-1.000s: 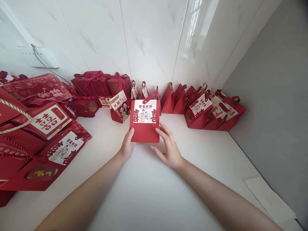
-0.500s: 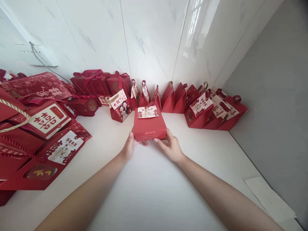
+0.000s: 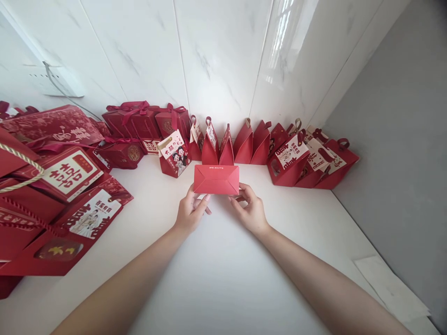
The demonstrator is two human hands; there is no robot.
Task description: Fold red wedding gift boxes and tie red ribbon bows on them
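Observation:
A small red paper gift box (image 3: 216, 179) is held just above the white tabletop (image 3: 223, 260), tipped so its folded bottom faces me. My left hand (image 3: 190, 213) pinches its lower left corner, fingers closed on it. At the lower right corner my right hand (image 3: 250, 210) grips the box the same way. The box's printed front is hidden from view. Behind it, a row of small red gift boxes (image 3: 244, 144) stands against the white marble wall.
Larger red gift bags and boxes (image 3: 59, 186) with white labels are piled on the left. More small red boxes (image 3: 310, 160) lean at the right corner. A grey wall (image 3: 398, 153) borders the right side. White paper sheets (image 3: 391, 288) lie at the lower right.
The box, first lying flat with its printed front up, has been tipped back until its folded bottom faces me. Both hands shifted to its lower corners.

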